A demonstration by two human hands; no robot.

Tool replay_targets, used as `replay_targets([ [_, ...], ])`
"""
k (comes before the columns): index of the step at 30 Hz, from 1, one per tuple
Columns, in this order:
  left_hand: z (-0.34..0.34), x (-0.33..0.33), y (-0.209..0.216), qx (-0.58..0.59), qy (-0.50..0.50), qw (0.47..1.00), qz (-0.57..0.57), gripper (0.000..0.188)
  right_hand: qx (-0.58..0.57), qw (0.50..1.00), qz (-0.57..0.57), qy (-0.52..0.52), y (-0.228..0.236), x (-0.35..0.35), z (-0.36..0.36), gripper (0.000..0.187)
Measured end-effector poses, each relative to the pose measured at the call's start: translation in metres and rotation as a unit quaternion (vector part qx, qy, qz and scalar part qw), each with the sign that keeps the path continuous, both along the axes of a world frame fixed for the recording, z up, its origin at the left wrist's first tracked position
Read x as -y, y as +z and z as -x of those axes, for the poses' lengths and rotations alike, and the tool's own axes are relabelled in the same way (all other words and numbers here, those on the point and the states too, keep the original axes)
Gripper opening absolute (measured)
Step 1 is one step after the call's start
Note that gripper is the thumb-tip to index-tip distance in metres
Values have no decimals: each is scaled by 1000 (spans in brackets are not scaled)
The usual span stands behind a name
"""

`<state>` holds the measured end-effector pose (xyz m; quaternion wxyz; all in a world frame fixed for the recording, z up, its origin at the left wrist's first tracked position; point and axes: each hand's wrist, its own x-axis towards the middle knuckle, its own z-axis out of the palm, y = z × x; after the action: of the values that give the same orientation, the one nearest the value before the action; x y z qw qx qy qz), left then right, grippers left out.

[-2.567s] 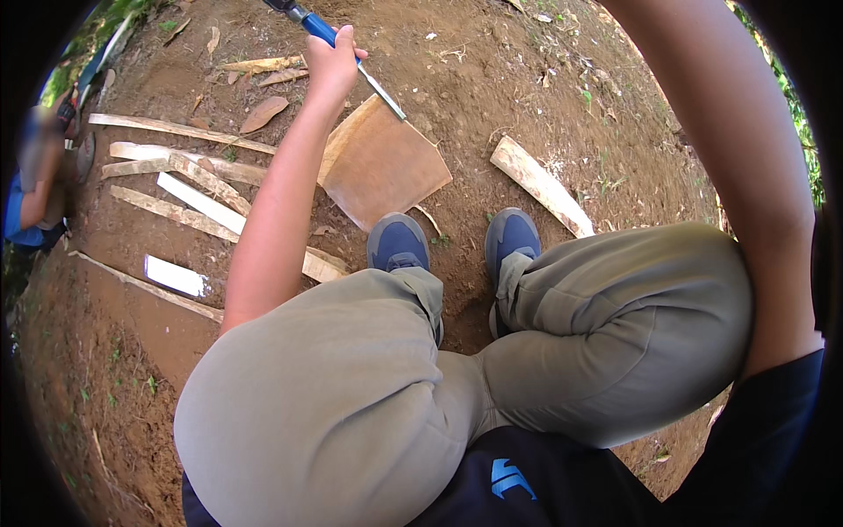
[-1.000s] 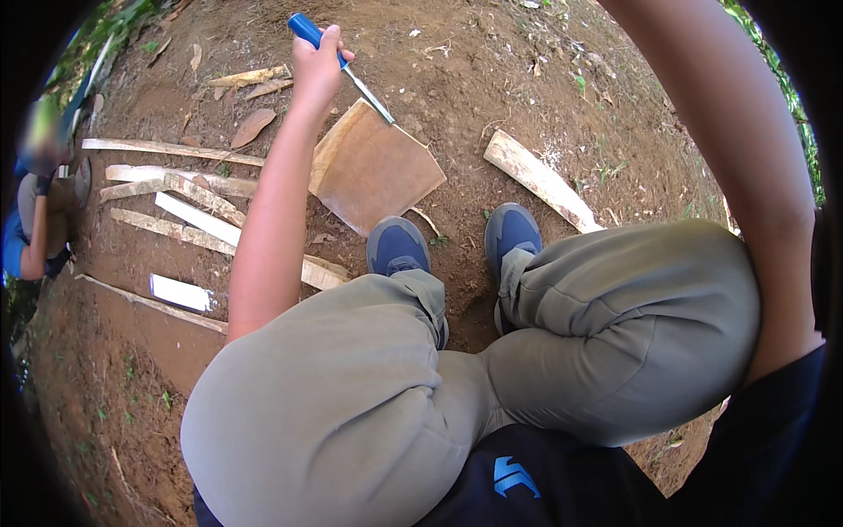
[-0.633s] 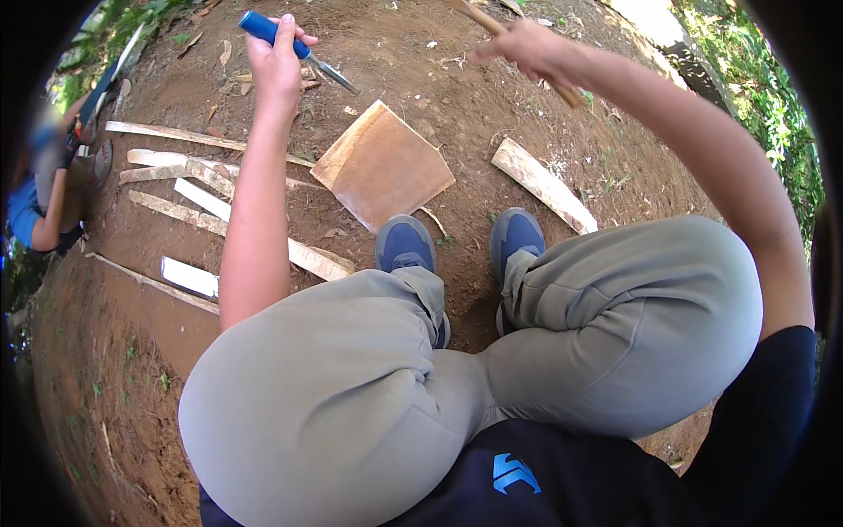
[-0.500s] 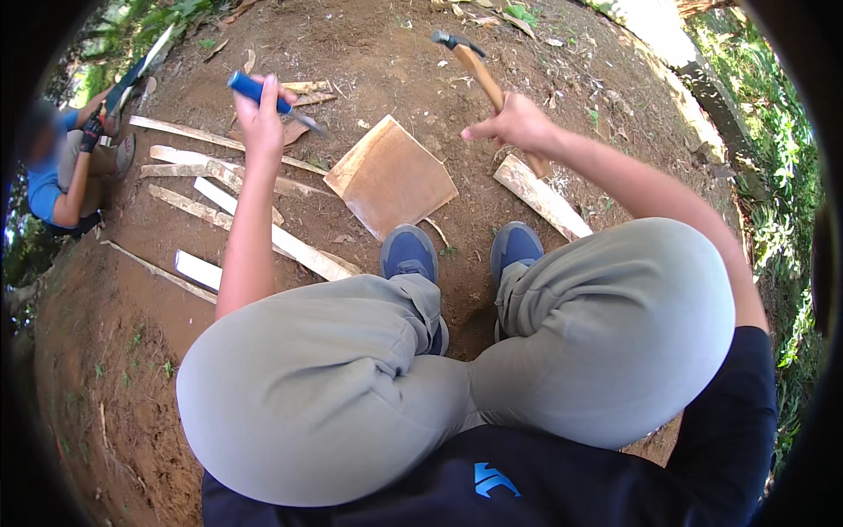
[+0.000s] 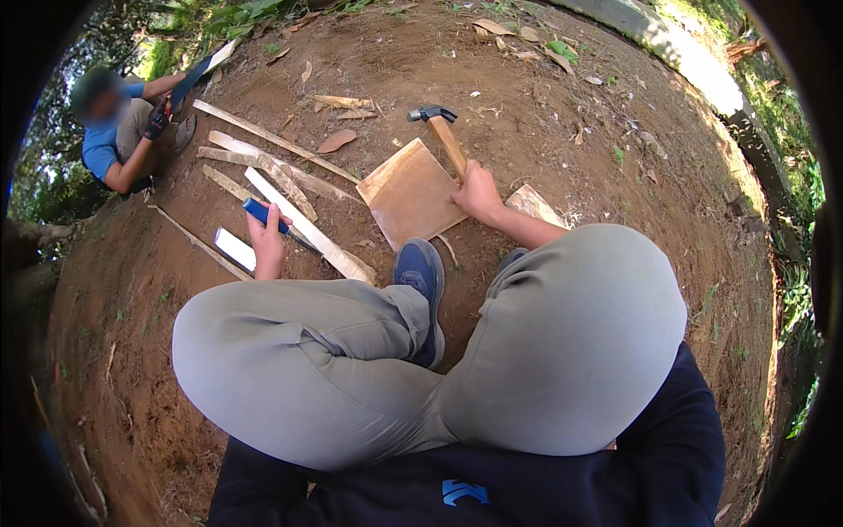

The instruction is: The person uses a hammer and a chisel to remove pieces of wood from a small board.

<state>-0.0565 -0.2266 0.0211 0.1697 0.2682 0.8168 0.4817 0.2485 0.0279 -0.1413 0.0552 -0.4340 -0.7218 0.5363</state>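
Over the wood strips on the left, my left hand (image 5: 269,241) is closed around a chisel (image 5: 255,209) with a blue handle. Its thin metal end points toward a long pale strip (image 5: 303,230) and is partly hidden by the fingers. My right hand (image 5: 478,192) grips a claw hammer (image 5: 449,146) by its wooden handle, with the dark metal head up and away from me. That hand is at the right edge of a square brown wooden board (image 5: 411,200), which lies on the dirt in front of my shoes.
Several wood strips (image 5: 263,132) lie scattered on the left. A short pale wood piece (image 5: 536,204) sits beyond my right knee. At the far left another person (image 5: 114,132) crouches, a gloved hand on a saw (image 5: 190,83). A concrete edge (image 5: 680,66) runs along the right.
My left hand has come down and nearer with the chisel. My right hand has lowered the hammer and moved left to the board's edge. My view has also shifted.
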Motion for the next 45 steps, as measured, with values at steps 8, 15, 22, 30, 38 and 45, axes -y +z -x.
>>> replay_targets([
  [8,3,-12,27,-55,7,998,-14,17,-124,990,57,-21,-11,-5,-9,39],
  [15,1,-59,36,-36,-43,998,7,18,-143,987,78,-4,4,-49,-23,38],
  [22,-20,-153,24,-10,-195,978,65,21,-57,991,81,94,9,-86,-22,37],
  [30,-62,-241,22,90,-352,926,100,32,-45,994,99,-14,64,-124,-80,45],
  [38,-100,-293,100,-67,-569,776,263,41,-23,993,12,-119,153,-154,-167,33],
  [45,-191,-339,57,-44,-592,779,204,41,-203,944,81,-249,164,-102,-178,25],
])
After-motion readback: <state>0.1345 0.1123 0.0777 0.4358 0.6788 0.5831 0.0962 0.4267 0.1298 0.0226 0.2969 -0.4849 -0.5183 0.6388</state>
